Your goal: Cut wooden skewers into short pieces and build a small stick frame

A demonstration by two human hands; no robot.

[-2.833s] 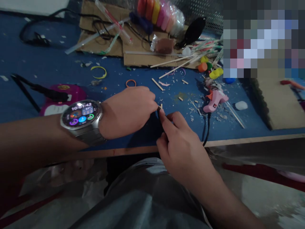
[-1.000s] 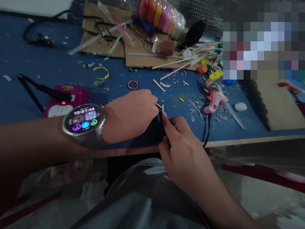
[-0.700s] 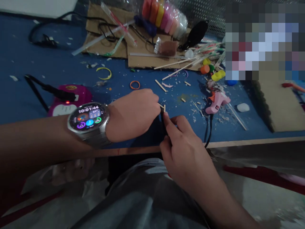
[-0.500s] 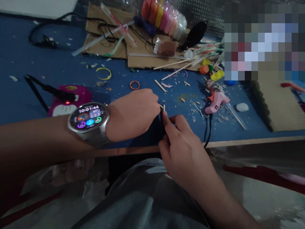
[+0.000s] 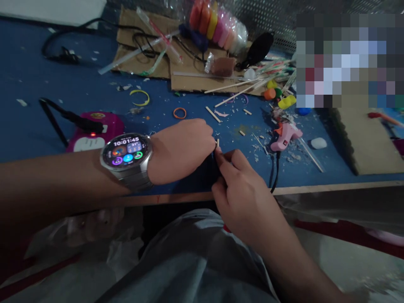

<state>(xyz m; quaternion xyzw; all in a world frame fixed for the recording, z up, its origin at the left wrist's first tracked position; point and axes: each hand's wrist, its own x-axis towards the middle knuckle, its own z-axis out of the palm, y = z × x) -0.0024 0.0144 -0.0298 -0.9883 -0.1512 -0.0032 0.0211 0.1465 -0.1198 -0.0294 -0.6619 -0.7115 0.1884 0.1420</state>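
Observation:
Over the front part of the blue table, my left hand (image 5: pixel 183 149), with a watch (image 5: pixel 126 153) on its wrist, is closed with its back towards me. Its curled fingers hide most of a thin wooden stick held in them; only a sliver shows at the fingertips. Close against it, my right hand (image 5: pixel 241 185) is closed too, pinching a short piece of wooden stick (image 5: pixel 217 143) that stands up from its thumb and index finger. The fingertips of both hands almost meet.
Cut stick pieces (image 5: pixel 213 114) and scraps lie beyond my hands. A pink glue gun (image 5: pixel 286 136) with a cord sits at right. A magenta power socket (image 5: pixel 109 122) is at left. Behind are cardboard (image 5: pixel 186 83), long sticks (image 5: pixel 241 90) and bagged coloured clay (image 5: pixel 217 25).
My left hand has shifted slightly right, towards my right hand. Less of the stick in my left fingers shows now. My right hand has barely moved.

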